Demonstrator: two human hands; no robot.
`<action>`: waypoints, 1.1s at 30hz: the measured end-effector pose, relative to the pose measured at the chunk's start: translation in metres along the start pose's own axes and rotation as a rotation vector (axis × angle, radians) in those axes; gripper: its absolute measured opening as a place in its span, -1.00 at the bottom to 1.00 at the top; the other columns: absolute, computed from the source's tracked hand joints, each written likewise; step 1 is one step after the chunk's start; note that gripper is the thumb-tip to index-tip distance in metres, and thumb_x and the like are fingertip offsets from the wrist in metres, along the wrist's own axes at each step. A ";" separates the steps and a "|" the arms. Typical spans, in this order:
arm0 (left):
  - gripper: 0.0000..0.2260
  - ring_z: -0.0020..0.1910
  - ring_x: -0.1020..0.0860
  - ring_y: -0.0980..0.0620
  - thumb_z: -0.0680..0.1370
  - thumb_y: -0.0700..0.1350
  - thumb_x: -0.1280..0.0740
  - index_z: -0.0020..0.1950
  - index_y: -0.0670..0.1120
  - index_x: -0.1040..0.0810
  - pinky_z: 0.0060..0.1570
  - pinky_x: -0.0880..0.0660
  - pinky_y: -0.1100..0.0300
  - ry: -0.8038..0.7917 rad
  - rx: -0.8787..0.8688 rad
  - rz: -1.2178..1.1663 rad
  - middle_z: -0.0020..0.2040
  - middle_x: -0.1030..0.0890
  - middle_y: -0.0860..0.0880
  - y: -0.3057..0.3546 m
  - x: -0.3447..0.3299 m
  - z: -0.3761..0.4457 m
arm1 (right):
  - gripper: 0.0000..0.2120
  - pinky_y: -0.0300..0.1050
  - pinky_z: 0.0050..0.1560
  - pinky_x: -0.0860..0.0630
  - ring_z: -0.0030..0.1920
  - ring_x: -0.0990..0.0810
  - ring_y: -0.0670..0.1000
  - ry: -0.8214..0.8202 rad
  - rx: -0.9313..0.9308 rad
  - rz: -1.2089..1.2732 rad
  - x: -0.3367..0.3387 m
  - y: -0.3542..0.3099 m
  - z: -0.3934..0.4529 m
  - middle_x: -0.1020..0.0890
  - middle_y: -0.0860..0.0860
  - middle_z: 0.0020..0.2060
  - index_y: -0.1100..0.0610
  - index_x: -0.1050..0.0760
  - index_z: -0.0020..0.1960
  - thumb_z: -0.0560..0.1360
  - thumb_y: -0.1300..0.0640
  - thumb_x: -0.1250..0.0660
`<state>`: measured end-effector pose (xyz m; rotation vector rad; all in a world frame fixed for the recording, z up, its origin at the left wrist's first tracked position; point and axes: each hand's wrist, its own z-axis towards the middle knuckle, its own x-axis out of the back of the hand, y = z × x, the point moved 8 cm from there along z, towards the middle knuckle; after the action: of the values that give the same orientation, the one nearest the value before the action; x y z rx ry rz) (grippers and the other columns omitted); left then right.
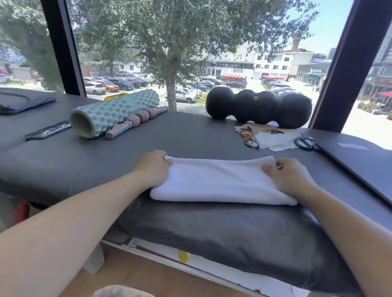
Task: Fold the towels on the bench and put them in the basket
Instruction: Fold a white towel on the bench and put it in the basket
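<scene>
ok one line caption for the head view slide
Left hand and right hand grip a folded white towel on the grey bench.

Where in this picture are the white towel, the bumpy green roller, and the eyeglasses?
white towel (220,182), head view, middle of its folded top face.
bumpy green roller (117,111), head view, knobbly side of the cylinder.
eyeglasses (250,137), head view, on the frame, beside the white cloth.

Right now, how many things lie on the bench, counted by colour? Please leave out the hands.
White: 2, towel, cloth
Black: 4, peanut roller, scissors, phone, laptop
Mint green: 1, foam roller
Pink and grey: 1, massage stick
Brown: 1, glasses
Total: 9
</scene>
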<state>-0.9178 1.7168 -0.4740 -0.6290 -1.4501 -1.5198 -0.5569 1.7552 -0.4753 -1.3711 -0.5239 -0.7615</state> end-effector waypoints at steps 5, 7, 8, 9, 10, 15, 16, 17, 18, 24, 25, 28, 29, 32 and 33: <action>-0.79 0.11 -0.53 -0.22 0.68 -0.06 -0.19 0.01 -0.17 -0.51 -0.04 -0.41 0.03 -0.012 -0.001 0.096 0.12 -0.61 -0.18 0.002 -0.002 0.003 | -0.77 -0.08 -0.06 -0.36 -0.01 -0.51 0.12 -0.015 0.014 -0.086 0.000 -0.003 0.004 -0.61 0.08 0.04 0.12 -0.54 0.07 0.57 -0.04 -0.32; -0.83 0.11 -0.53 -0.21 0.67 -0.05 -0.17 0.07 -0.11 -0.49 -0.01 -0.44 0.02 -0.013 0.013 0.141 0.15 -0.60 -0.16 0.000 -0.005 0.004 | -0.70 -0.07 0.00 -0.37 0.08 -0.52 0.15 -0.006 0.010 -0.117 -0.001 -0.002 0.005 -0.60 0.12 0.14 0.11 -0.51 0.20 0.57 -0.05 -0.32; -0.84 0.10 -0.53 -0.21 0.67 -0.03 -0.15 0.10 -0.07 -0.46 -0.02 -0.43 0.02 -0.008 0.020 0.189 0.15 -0.58 -0.15 0.000 -0.006 0.003 | -0.65 -0.07 0.02 -0.38 0.15 -0.52 0.18 -0.005 0.007 -0.143 -0.001 -0.003 0.004 -0.59 0.14 0.19 0.12 -0.49 0.26 0.58 -0.06 -0.32; -0.83 0.12 -0.53 -0.21 0.68 -0.01 -0.13 0.15 -0.04 -0.44 -0.01 -0.43 0.02 0.001 0.026 0.253 0.16 -0.55 -0.13 0.001 -0.005 0.001 | -0.61 -0.05 0.04 -0.38 0.20 -0.52 0.20 -0.013 -0.002 -0.177 -0.001 -0.004 0.003 -0.58 0.15 0.22 0.15 -0.47 0.30 0.58 -0.07 -0.31; -0.80 0.14 -0.52 -0.21 0.68 0.02 -0.11 0.20 -0.03 -0.43 0.02 -0.42 0.01 0.010 0.027 0.311 0.19 -0.52 -0.12 0.002 -0.005 -0.001 | -0.59 -0.04 0.05 -0.39 0.21 -0.52 0.21 -0.029 -0.011 -0.232 -0.002 -0.006 0.003 -0.57 0.17 0.23 0.18 -0.46 0.30 0.59 -0.08 -0.29; -0.67 0.26 -0.47 -0.17 0.68 0.07 -0.12 0.32 -0.08 -0.46 0.20 -0.43 -0.04 -0.119 0.014 0.291 0.29 -0.45 -0.14 -0.001 -0.007 0.004 | -0.57 -0.09 -0.13 -0.40 -0.07 -0.54 0.17 -0.213 -0.085 -0.404 -0.004 -0.017 0.001 -0.57 0.16 -0.10 0.30 -0.53 0.12 0.61 -0.09 -0.24; -0.68 0.22 -0.48 -0.14 0.66 0.08 -0.17 0.28 -0.09 -0.48 0.17 -0.45 -0.01 -0.154 0.030 0.223 0.26 -0.48 -0.12 -0.005 -0.006 0.006 | -0.58 -0.10 -0.22 -0.38 -0.18 -0.51 0.14 -0.247 -0.130 -0.381 -0.003 -0.018 0.000 -0.53 0.15 -0.18 0.30 -0.53 0.06 0.60 -0.11 -0.27; -0.69 0.15 -0.51 -0.10 0.64 0.10 -0.22 0.21 -0.10 -0.51 0.08 -0.47 0.04 -0.181 0.055 0.133 0.20 -0.52 -0.09 -0.008 -0.006 0.007 | -0.59 -0.12 -0.31 -0.35 -0.28 -0.46 0.11 -0.271 -0.181 -0.351 -0.001 -0.017 -0.001 -0.50 0.14 -0.23 0.28 -0.51 -0.02 0.58 -0.12 -0.31; -0.69 0.04 -0.53 -0.07 0.61 0.11 -0.26 0.12 -0.13 -0.54 -0.04 -0.45 0.08 -0.197 0.079 0.045 0.11 -0.56 -0.07 -0.011 -0.005 0.007 | -0.61 -0.14 -0.37 -0.30 -0.35 -0.42 0.08 -0.281 -0.228 -0.309 0.002 -0.015 -0.002 -0.48 0.13 -0.28 0.25 -0.48 -0.09 0.56 -0.11 -0.35; -0.81 0.08 -0.52 -0.10 0.61 0.06 -0.29 0.08 -0.05 -0.48 -0.02 -0.44 0.05 -0.026 0.090 0.031 0.14 -0.57 -0.04 -0.003 0.003 0.009 | -0.72 -0.16 -0.36 -0.26 -0.41 -0.36 0.06 -0.278 -0.316 -0.197 0.005 -0.001 0.005 -0.44 0.14 -0.41 0.25 -0.44 -0.21 0.59 0.10 -0.34; -0.78 0.16 -0.51 -0.12 0.61 0.06 -0.29 0.16 -0.03 -0.47 0.08 -0.45 0.01 0.028 0.069 0.093 0.21 -0.55 -0.05 0.002 0.006 0.006 | -0.75 -0.15 -0.36 -0.30 -0.39 -0.41 0.10 -0.263 -0.291 -0.255 0.006 -0.003 0.005 -0.49 0.18 -0.37 0.32 -0.51 -0.15 0.58 0.13 -0.31; -0.65 0.35 -0.41 -0.13 0.62 0.03 -0.29 0.38 -0.03 -0.42 0.28 -0.34 -0.05 0.223 -0.164 0.274 0.36 -0.47 -0.07 0.041 0.014 -0.010 | -0.68 -0.06 -0.19 -0.49 -0.16 -0.56 0.20 -0.179 -0.153 -0.497 0.014 -0.016 0.001 -0.62 0.21 -0.12 0.31 -0.49 0.25 0.55 0.20 -0.22; -0.66 0.36 -0.40 -0.12 0.62 0.02 -0.28 0.38 -0.04 -0.44 0.30 -0.32 -0.04 0.281 -0.277 0.262 0.37 -0.48 -0.06 0.061 0.015 -0.019 | -0.63 0.01 -0.04 -0.49 0.00 -0.57 0.22 -0.085 -0.067 -0.589 0.020 -0.028 -0.004 -0.60 0.16 0.00 0.25 -0.42 0.32 0.53 0.20 -0.20; -0.70 0.38 -0.41 -0.06 0.65 -0.01 -0.22 0.35 -0.04 -0.50 0.34 -0.30 0.03 0.228 -0.422 0.158 0.38 -0.51 -0.01 0.105 0.001 -0.035 | -0.54 0.06 0.18 -0.38 0.34 -0.43 0.19 0.108 0.262 -0.567 0.010 -0.089 -0.030 -0.46 0.10 0.33 0.07 -0.33 0.43 0.53 0.22 -0.17; -0.69 0.39 -0.40 -0.05 0.66 -0.01 -0.19 0.36 -0.04 -0.50 0.36 -0.29 0.04 0.148 -0.400 0.145 0.40 -0.50 -0.01 0.111 -0.011 -0.034 | -0.52 0.04 0.25 -0.35 0.40 -0.39 0.15 0.053 0.345 -0.527 -0.007 -0.105 -0.038 -0.43 0.08 0.41 0.04 -0.31 0.48 0.56 0.20 -0.15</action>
<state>-0.8095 1.6994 -0.4353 -0.8199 -0.9738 -1.7150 -0.6431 1.7158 -0.4158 -0.8938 -0.9464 -1.0701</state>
